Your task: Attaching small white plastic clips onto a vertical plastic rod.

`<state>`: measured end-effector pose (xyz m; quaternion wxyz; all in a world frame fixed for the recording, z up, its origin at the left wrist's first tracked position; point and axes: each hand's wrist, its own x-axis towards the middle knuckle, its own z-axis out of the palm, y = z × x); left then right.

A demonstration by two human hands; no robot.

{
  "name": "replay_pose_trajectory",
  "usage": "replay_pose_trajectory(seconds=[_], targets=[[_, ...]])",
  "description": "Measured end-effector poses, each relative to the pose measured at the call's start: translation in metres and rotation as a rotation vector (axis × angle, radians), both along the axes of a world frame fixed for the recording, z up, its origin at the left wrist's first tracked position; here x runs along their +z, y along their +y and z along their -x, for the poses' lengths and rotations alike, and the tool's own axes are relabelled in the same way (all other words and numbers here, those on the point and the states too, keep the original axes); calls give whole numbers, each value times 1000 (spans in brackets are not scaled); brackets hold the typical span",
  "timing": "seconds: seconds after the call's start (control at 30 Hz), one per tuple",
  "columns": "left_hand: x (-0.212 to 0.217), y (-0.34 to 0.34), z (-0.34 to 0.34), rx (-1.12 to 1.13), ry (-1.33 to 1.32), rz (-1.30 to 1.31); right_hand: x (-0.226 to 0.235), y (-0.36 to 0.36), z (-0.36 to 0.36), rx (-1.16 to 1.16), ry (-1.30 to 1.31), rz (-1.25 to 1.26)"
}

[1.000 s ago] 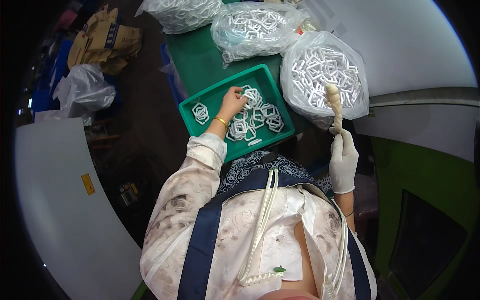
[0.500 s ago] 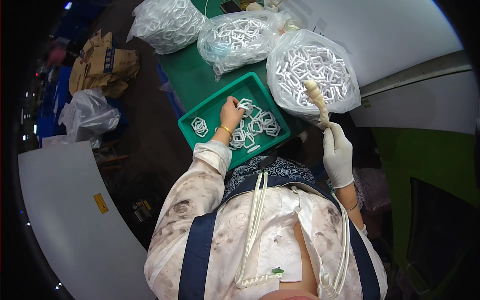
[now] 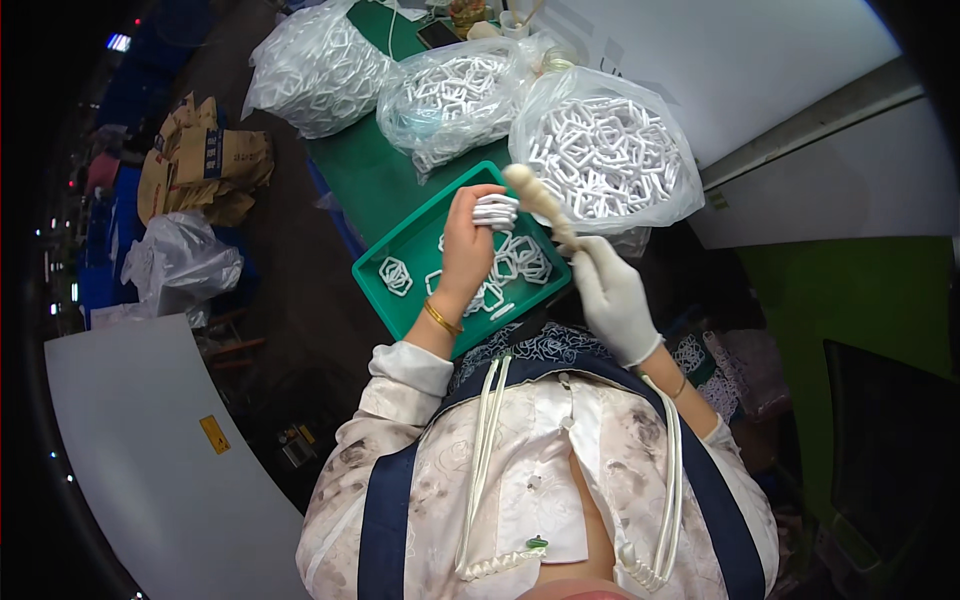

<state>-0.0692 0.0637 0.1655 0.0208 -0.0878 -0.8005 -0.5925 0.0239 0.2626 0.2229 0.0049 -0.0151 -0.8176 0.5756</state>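
Note:
My bare left hand (image 3: 466, 250), with a gold bangle at its wrist, is closed on a small stack of white hexagonal rings (image 3: 495, 212) just above the green tray (image 3: 405, 322). Loose white rings (image 3: 522, 262) lie in the tray, mostly in its right part, and a few overlap at its left end (image 3: 395, 276). My right hand (image 3: 618, 308) wears a white knit glove and is closed around the lower end of a cream, lumpy stick (image 3: 540, 203). The stick's rounded tip is close beside the stack; whether they touch I cannot tell.
An open clear bag of white rings (image 3: 610, 160) stands beyond the tray at right. Two more bags, a middle one (image 3: 450, 100) and a left one (image 3: 320, 75), sit on the green table (image 3: 355, 190). A phone (image 3: 437, 35) lies behind. Brown paper sacks (image 3: 215, 160) stand at left.
My left hand has raised a stack of rings from the tray. My right hand has moved left with the stick, bringing its tip beside the stack.

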Motion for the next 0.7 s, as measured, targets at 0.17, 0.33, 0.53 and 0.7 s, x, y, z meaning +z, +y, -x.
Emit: replay_pose_trajectory(seconds=[0.17, 0.33, 0.53, 0.7], targets=[[33, 39, -9, -18, 160, -134, -13, -19, 0, -1, 111, -34], [29, 40, -11, 58, 233, -109, -28, -1, -10, -98, -28, 104], [35, 49, -19, -44, 70, -364, -8, -1, -2, -140, -79, 445], [37, 57, -29, -275, -646, -1227, 8, -13, 10, -80, -82, 541]])
